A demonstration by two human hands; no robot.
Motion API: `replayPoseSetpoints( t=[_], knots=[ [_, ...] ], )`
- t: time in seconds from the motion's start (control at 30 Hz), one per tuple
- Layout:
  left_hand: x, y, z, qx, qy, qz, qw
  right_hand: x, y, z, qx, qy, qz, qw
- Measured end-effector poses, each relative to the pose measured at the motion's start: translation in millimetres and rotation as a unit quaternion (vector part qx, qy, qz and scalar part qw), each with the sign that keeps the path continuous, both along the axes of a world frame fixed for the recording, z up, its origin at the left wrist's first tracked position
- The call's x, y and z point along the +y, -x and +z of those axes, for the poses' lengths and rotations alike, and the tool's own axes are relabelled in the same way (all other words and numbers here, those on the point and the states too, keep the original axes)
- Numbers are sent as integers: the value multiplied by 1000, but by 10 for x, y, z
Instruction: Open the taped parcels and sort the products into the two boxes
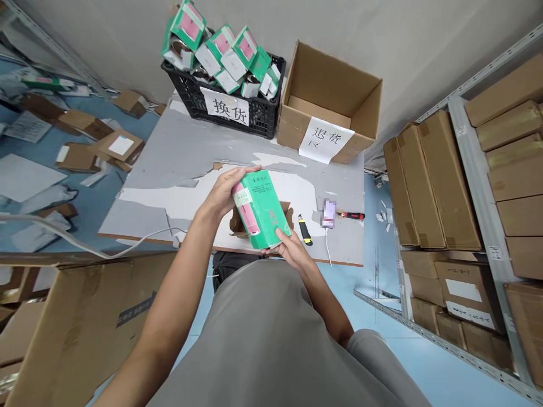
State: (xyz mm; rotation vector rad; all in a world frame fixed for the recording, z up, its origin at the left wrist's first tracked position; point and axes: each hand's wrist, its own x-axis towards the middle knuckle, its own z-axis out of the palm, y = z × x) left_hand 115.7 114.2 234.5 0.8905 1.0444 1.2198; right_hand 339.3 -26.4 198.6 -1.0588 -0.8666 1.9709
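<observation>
A green product box (266, 203) with a pink picture on one side is held up in front of me, tilted, between both hands. My left hand (227, 189) grips its far left corner. Around the near right corner my right hand (291, 246) is closed, thumb on the green face. Behind and below the green box lies an opened brown cardboard carton (238, 223), mostly covered by it. A yellow-and-black utility knife (304, 230) rests on the table (343, 243) just right of the carton.
At the table's back stand a black crate (186, 93) full of green boxes and an open cardboard box (292, 121), each with a paper sign. A phone (328, 213) on a cable and a red-black tool (353, 215) lie right. Shelves (492, 198) flank the right; parcels (121, 148) litter the left floor.
</observation>
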Motion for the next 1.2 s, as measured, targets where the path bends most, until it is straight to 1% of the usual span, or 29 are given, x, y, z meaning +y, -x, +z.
replayPoseSetpoints(
  t=[0.1,0.17,0.27,0.37,0.43,0.47,0.53,0.57,0.63,0.7,0.77,0.83,0.9,1.0,1.07,1.13,1.2],
  knots=[
    [-21,16,-52,-60,-6,-23,998,-23,35,7,55,48,10,997],
    [-39,-15,-85,-68,7,-22,997,-27,52,7,65,61,12,996],
    [-49,-65,-110,-54,30,0,998,-14,50,8,56,56,26,996],
    [-33,-75,-107,-33,38,33,998,10,5,37,-8,24,22,999],
    [-12,-63,-99,-17,42,52,998,17,-46,80,-101,-30,-20,994],
    [1,-58,-97,-9,45,64,997,15,-71,106,-159,-65,-47,984],
    [27,-60,-103,8,50,94,994,-4,-107,156,-278,-134,-81,948],
    [39,-69,-112,16,53,113,992,-19,-111,172,-330,-163,-80,926],
    [57,-102,-139,31,60,144,987,-57,-81,173,-407,-211,-43,888],
    [62,-150,-173,47,68,159,984,-93,-14,124,-457,-247,0,855],
    [53,-201,-206,63,75,161,982,-117,64,39,-494,-267,26,827],
    [33,-245,-230,75,76,160,981,-127,123,-52,-521,-276,36,807],
    [7,-277,-244,83,72,161,981,-125,152,-121,-532,-287,36,796],
    [-31,-292,-242,98,60,143,983,-115,155,-166,-531,-301,28,792],
    [-47,-275,-224,124,54,123,983,-102,141,-168,-518,-297,25,802],
    [-49,-232,-192,154,48,106,981,-78,125,-158,-487,-282,18,826],
    [-40,-170,-151,174,32,92,980,-37,110,-137,-426,-253,-3,869]
  ],
)
